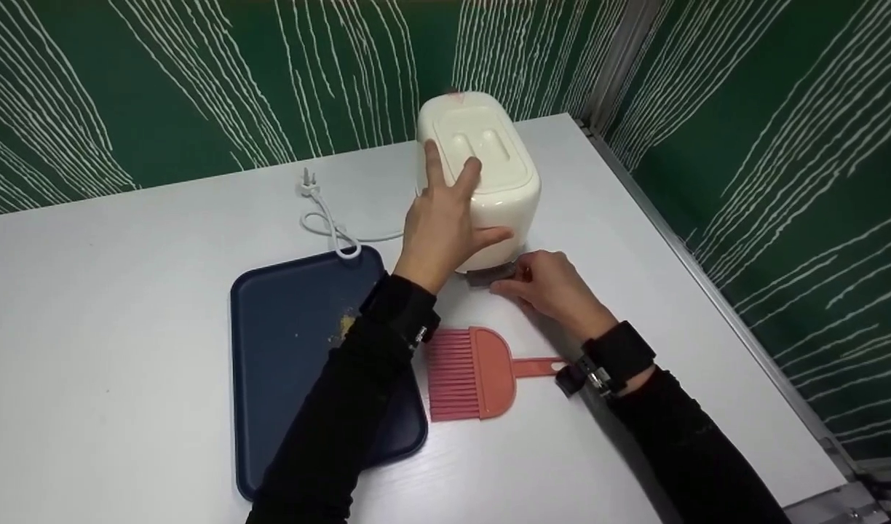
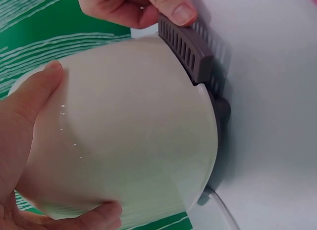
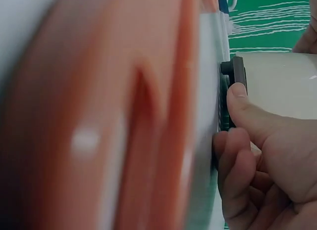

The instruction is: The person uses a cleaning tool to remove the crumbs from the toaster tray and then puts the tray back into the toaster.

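A cream-white toaster (image 1: 511, 207) with two grooves in its top stands toward the back right of the white table. My left hand (image 1: 440, 227) rests on its top and near end, fingers spread and fairly straight. At the toaster's base, my right hand (image 1: 560, 287) pinches the slatted grey end of a crumb tray (image 2: 184, 48). That end sticks out past the toaster's bottom edge. The right thumb presses on it in the right wrist view, the other fingers curled below. The rest of the crumb tray is hidden.
A dark blue tray (image 1: 285, 364) with yellowish crumbs (image 1: 347, 322) lies left of the hands, partly under the left arm. Beside it is an orange-red brush (image 1: 495, 375) under the right wrist. The toaster's white cord and plug (image 1: 309, 187) lie behind the tray. Green walls border the table.
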### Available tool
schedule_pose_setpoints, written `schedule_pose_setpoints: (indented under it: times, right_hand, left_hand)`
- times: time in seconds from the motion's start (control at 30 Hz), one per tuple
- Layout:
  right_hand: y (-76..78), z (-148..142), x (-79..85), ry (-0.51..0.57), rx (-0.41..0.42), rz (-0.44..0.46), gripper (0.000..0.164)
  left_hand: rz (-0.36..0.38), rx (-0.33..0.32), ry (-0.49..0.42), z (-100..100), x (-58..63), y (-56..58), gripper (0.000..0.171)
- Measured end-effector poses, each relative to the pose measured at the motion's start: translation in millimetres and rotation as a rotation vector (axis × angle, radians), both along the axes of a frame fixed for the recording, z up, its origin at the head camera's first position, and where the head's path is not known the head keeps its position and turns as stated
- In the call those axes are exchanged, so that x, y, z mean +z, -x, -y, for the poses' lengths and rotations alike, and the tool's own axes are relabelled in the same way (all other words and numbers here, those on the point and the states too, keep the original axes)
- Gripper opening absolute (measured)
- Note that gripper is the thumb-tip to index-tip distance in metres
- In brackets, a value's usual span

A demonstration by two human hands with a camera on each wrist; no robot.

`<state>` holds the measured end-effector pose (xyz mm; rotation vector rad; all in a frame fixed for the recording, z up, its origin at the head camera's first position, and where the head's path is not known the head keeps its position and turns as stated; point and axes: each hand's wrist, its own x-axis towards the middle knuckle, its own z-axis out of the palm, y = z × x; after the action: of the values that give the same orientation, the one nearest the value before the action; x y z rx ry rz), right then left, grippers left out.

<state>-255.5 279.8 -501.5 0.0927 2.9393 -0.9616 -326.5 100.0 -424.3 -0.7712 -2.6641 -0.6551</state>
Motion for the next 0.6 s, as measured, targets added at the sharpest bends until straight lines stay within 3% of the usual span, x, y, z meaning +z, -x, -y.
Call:
schedule_pose_setpoints:
  times: [0.17, 0.3, 0.6]
  right_hand:
    - [-0.2, 0, 0.7, -0.138, 0.1, -0.052, 0.029]
    - [-4.3, 4, 3.4, -0.246, 0.121, -0.095, 0.03]
    - [-12.6, 27, 8.9, -0.473, 0.121, -0.353, 0.05]
  left_hand:
    - [-0.007, 0.0, -0.002, -1, -0.6, -0.9, 0.101]
    - [-0.004, 0.003, -0.011, 0, -2.4, -0.3, 0.1]
    - [0.009, 0.004, -0.02, -2, -2.1, -0.9, 0.1]
